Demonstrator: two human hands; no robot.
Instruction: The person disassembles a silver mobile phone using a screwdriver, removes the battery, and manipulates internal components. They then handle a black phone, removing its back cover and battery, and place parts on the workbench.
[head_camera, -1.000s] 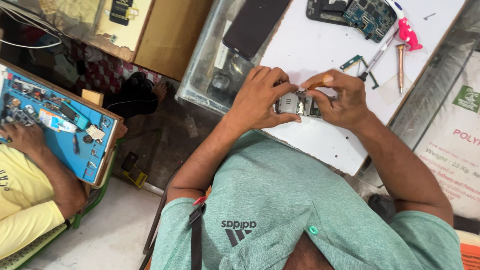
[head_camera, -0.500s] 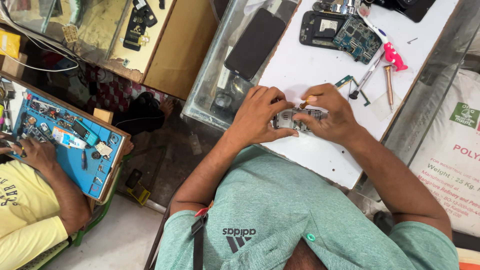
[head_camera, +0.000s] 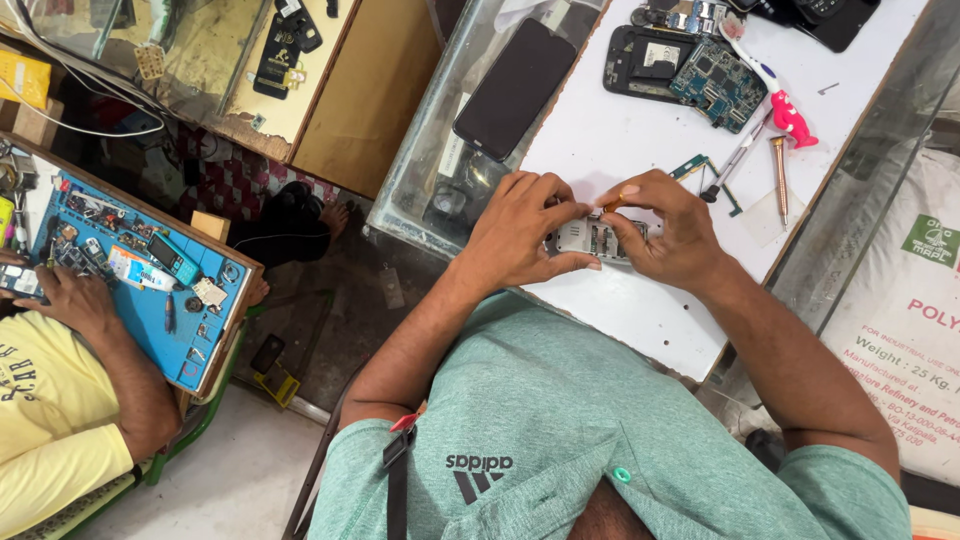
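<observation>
Both of my hands grip a small opened phone body (head_camera: 592, 239) over a white work surface (head_camera: 640, 310). My left hand (head_camera: 520, 235) holds its left end with thumb beneath and fingers on top. My right hand (head_camera: 665, 230) holds the right end, and a small orange-brown piece (head_camera: 612, 203) sits pinched at its fingertips against the phone. The phone's inner metal parts face up between my hands.
Farther up the white surface lie a dismantled phone frame with a blue-green circuit board (head_camera: 700, 70), a pink-handled brush (head_camera: 775, 100), a screwdriver (head_camera: 780, 175), tweezers. A dark phone (head_camera: 515, 85) rests on the glass case. At left, another person's hand (head_camera: 70, 295) rests on a blue tray (head_camera: 150, 290).
The view has shifted, so more of the upper surface and the blue tray shows. My hands stay shut around the phone body, the right fingers moved slightly on top.
</observation>
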